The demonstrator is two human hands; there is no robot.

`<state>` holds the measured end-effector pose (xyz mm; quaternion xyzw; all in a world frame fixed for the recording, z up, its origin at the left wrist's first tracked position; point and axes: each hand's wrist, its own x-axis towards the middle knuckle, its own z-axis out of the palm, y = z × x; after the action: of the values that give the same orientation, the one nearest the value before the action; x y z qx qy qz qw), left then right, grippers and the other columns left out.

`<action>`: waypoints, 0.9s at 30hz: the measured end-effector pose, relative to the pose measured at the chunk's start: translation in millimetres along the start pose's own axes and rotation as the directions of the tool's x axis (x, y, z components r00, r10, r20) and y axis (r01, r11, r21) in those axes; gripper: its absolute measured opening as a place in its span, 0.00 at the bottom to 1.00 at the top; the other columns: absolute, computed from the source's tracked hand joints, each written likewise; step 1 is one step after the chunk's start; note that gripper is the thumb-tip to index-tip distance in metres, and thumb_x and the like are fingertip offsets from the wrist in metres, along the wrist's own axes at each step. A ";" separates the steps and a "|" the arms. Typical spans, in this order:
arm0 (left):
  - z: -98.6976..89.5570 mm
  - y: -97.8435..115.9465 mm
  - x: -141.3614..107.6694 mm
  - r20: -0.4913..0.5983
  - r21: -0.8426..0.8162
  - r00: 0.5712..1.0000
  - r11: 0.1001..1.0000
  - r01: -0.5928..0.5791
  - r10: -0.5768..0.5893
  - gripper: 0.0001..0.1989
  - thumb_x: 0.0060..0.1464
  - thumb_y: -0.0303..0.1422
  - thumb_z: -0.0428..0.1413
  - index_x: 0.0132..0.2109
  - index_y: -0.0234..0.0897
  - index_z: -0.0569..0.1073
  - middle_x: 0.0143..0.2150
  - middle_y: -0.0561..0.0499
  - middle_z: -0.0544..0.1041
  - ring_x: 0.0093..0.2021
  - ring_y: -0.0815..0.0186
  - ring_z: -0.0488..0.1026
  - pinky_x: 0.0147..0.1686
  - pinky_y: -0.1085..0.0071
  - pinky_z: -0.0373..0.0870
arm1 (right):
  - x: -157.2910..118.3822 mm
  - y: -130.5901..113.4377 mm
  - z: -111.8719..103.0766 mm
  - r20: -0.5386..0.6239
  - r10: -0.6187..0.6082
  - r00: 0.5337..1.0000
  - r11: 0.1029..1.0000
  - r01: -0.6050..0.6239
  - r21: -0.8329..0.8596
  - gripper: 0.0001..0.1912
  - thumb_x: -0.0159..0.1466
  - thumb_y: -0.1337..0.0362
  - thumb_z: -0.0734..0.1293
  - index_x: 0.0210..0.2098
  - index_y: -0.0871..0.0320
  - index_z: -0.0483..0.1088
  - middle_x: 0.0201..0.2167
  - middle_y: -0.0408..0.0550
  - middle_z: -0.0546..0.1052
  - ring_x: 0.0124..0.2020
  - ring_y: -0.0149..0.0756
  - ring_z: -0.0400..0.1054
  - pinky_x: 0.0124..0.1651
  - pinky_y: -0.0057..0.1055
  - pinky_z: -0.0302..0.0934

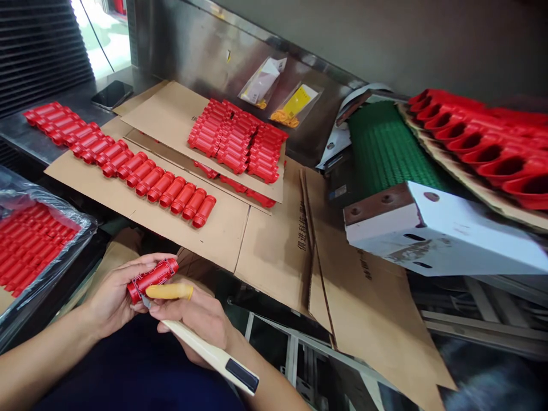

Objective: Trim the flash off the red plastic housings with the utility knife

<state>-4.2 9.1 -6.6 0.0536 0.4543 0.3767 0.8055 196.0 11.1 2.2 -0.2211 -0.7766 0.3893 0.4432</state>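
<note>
Red cylinder (pixel 154 277) is resting between the person's two hands, above the lap and on the near side of the cardboard (pixel 274 257). In the head view, its long axis is slanting from lower left to upper right, the right-hand end pointing farther away. The left hand (pixel 109 294) is curling partly closed around it from the left, fingers along the far side, and is holding it most closely. The right hand (pixel 205 317) is closing around a pale-handled tool (pixel 203 349) (a dark inlay is showing near the handle's end). One finger, wearing a yellow finger cover (pixel 171 291), is reaching to the cylinder's near side; the tool's tip is lying at the lower left end, though its exact contact is too small to tell. Beyond the hands, a row of similar red pieces (pixel 161 186) is running diagonally, with stacked red pieces (pixel 233 137) sitting farther back.
</note>
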 end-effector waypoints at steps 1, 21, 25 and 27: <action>0.4 -0.3 0.4 -0.009 0.001 1.000 1.000 0.000 0.000 0.21 0.56 0.36 0.69 0.55 0.33 0.86 0.43 0.39 0.86 0.23 0.68 0.74 0.18 0.76 0.63 | 1.5 -1.6 -1.8 0.045 0.019 0.999 1.000 -0.018 -0.012 0.07 0.77 0.68 0.69 0.51 0.60 0.78 0.50 0.55 0.85 0.54 0.39 0.82 0.57 0.35 0.80; -2.3 -2.1 -8.3 -0.037 0.132 0.755 0.752 -0.646 0.655 0.15 0.55 0.31 0.75 0.44 0.42 0.78 0.44 0.51 0.87 0.41 0.56 0.88 0.47 0.58 0.86 | -11.7 -1.2 7.8 -0.292 0.007 0.956 0.969 -0.078 -0.232 0.18 0.72 0.75 0.69 0.60 0.60 0.78 0.52 0.62 0.84 0.49 0.44 0.83 0.49 0.34 0.83; 1.7 -4.1 -10.1 -0.020 0.188 0.754 0.744 -0.642 0.656 0.13 0.56 0.32 0.74 0.43 0.44 0.79 0.45 0.53 0.87 0.43 0.56 0.88 0.46 0.62 0.86 | -10.2 -0.7 7.8 -0.281 -0.025 0.959 0.971 -0.044 -0.233 0.19 0.73 0.75 0.69 0.62 0.60 0.76 0.50 0.61 0.84 0.48 0.43 0.82 0.47 0.36 0.83; 3.7 -4.2 -11.1 -0.024 0.206 0.755 0.742 -0.638 0.655 0.13 0.55 0.32 0.75 0.43 0.44 0.80 0.44 0.53 0.87 0.43 0.56 0.88 0.45 0.64 0.86 | -10.1 -0.9 7.0 -0.276 -0.027 0.961 0.972 -0.039 -0.230 0.20 0.73 0.76 0.69 0.63 0.59 0.76 0.51 0.61 0.84 0.47 0.43 0.83 0.47 0.36 0.83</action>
<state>-2.4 -0.2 1.5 0.2644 0.4779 0.5909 0.5938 195.1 0.8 -4.5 -0.3264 -0.7466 0.2618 0.5172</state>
